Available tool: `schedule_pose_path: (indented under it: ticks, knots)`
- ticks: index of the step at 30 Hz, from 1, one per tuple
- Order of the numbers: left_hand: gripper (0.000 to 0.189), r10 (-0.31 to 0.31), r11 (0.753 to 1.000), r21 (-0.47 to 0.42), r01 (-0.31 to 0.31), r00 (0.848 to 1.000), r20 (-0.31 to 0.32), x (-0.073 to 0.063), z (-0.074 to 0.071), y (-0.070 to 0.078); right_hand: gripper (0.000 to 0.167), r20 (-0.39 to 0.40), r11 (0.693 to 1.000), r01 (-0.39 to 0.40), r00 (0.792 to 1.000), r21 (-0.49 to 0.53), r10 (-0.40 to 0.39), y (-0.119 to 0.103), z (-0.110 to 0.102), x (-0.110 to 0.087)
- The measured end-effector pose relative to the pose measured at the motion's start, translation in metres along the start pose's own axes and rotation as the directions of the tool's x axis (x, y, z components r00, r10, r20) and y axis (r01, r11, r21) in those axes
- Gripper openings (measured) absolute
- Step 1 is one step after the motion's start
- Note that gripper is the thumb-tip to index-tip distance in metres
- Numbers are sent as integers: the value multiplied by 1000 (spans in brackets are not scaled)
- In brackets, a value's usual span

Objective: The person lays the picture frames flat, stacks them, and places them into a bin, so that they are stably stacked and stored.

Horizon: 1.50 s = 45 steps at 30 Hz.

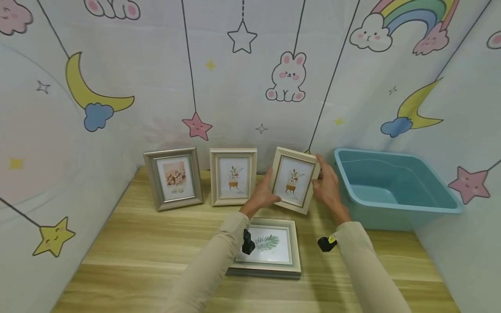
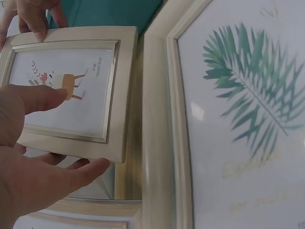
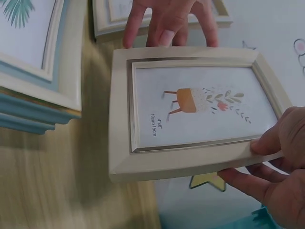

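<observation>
Just beyond a leaf picture (image 1: 274, 243), which is laid flat near the middle of the worktop (image 1: 156, 261) and partly covered by the left sleeve (image 1: 213, 263), a cream picture frame (image 1: 295, 180) is held between the two hands, towards the worktop's back edge and right of its middle. Its long axis is set near upright, with the top tipped to the right. Neither hand is nearer, as both are in contact: the left edge is touched by the outstretched fingers of the left hand (image 1: 260, 193), though whether the thumb is pressed on the front cannot be told; the right edge is pinched by the right hand (image 1: 326, 184). Whether the bottom is rested on the wood cannot be told.

Along the back edge, a second cream frame (image 1: 233, 176) is stood just to the left, and a silver frame (image 1: 174, 178) towards the back left corner. The back right corner is taken up by a blue tub (image 1: 391, 219). Behind, a white wall cloth (image 1: 242, 87) is printed with stars and moons.
</observation>
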<state>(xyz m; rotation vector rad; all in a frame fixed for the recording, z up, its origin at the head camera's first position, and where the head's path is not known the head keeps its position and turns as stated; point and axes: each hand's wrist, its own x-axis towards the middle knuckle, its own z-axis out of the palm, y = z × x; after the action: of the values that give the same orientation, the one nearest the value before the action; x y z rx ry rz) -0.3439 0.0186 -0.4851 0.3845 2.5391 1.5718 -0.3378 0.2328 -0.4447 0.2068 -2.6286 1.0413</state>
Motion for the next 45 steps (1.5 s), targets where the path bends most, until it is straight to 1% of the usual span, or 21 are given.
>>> schedule_pose_path:
  ticks: [5, 8, 12, 15, 19, 22, 25, 28, 30, 31, 33, 35, 36, 37, 38, 39, 40, 41, 42, 43, 45]
  knots:
    - [112, 10, 1000, -24, -10, 1000, -11, -9, -9, 10, 76, -24, 1000, 11, 1000, 21, -10, -14, -10, -6]
    - [112, 8, 1000, -24, -9, 999, -31, -18, -13, 17, 74, -52, 998, 40, 998, 47, -38, -22, -17, -13]
    - [111, 26, 999, -19, -27, 997, -71, -32, -16, 26, 73, -87, 994, 79, 994, 78, -72, -32, -25, -25]
    - [107, 47, 998, -30, -50, 994, -102, -43, -16, 29, 74, -107, 990, 101, 990, 97, -90, -38, -29, -36]
    - [99, 62, 997, -41, -68, 988, -145, -59, -16, 29, 75, -124, 987, 120, 987, 107, -106, -46, -31, -48]
    - [95, 62, 995, -61, -75, 980, -187, -70, -16, 29, 76, -130, 986, 117, 986, 118, -101, -51, -32, -56]
    - [89, 68, 991, -101, -93, 971, -228, -80, -17, 28, 78, -121, 984, 91, 990, 155, -73, -56, -31, -63]
    - [80, 50, 979, -176, -103, 958, -282, -91, -17, 27, 80, -104, 978, 47, 994, 205, -26, -58, -30, -71]
    - [72, 22, 959, -259, -113, 944, -329, -97, -18, 24, 81, -99, 970, 28, 995, 243, -4, -60, -29, -76]
    - [70, 6, 943, -309, -124, 934, -358, -100, -18, 23, 82, -100, 965, 20, 995, 261, 7, -60, -29, -78]
    - [66, -42, 893, -423, -151, 910, -413, -104, -19, 18, 83, -105, 950, 11, 994, 313, 23, -61, -28, -81]
    - [65, -103, 820, -541, -184, 884, -456, -108, -19, 13, 83, -115, 929, 14, 993, 370, 31, -62, -28, -84]
    - [66, -135, 768, -607, -205, 875, -465, -110, -19, 10, 83, -115, 915, 11, 993, 404, 39, -63, -28, -86]
    - [67, -166, 709, -668, -226, 867, -469, -113, -18, 8, 84, -115, 898, 6, 992, 440, 50, -63, -27, -87]
    - [67, -198, 648, -723, -240, 864, -464, -115, -18, 6, 84, -114, 879, -1, 991, 476, 63, -63, -27, -88]
    - [67, -224, 584, -774, -246, 867, -445, -117, -17, 5, 84, -114, 861, -7, 991, 509, 76, -63, -26, -89]
    - [67, -244, 514, -821, -249, 875, -419, -119, -16, 4, 84, -110, 838, -17, 990, 545, 92, -64, -25, -91]
    - [66, -252, 449, -858, -247, 887, -388, -121, -14, 4, 85, -105, 813, -30, 988, 581, 111, -65, -24, -92]
    - [64, -256, 393, -888, -238, 900, -354, -122, -13, 4, 85, -99, 790, -42, 987, 611, 129, -65, -23, -93]
    - [61, -252, 358, -907, -222, 912, -323, -124, -12, 4, 85, -97, 770, -49, 985, 636, 143, -66, -22, -94]
    - [56, -243, 308, -933, -187, 932, -267, -126, -9, 5, 86, -92, 739, -61, 982, 671, 164, -67, -19, -96]
